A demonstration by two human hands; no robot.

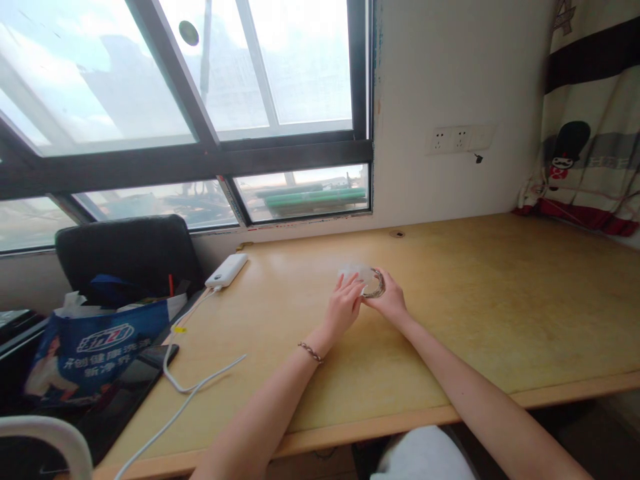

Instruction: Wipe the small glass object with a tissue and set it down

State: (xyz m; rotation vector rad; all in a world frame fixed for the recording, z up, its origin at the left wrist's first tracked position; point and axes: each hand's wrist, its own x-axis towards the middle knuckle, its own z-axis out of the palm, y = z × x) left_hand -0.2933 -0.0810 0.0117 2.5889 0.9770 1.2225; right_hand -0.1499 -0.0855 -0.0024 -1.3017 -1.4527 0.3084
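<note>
Above the middle of the wooden desk, my right hand (390, 298) curls around a small round thing (381, 283) with a dark patterned rim and a pale middle. Its exact kind is too small to tell. My left hand (344, 303), with a braided bracelet on the wrist, is at its left side. The left fingers press on a thin white tissue-like sheet (354, 272), which touches or overlaps the round thing. Part of the sheet and the left thumb's grip are hidden.
A white power bank (227, 271) with a white cable (193, 389) lies at the desk's (500, 300) left edge. Left of the desk are a black chair (125, 250), a blue shopping bag (103, 353) and a dark glossy panel (130, 400). Behind are a window and wall sockets (460, 139).
</note>
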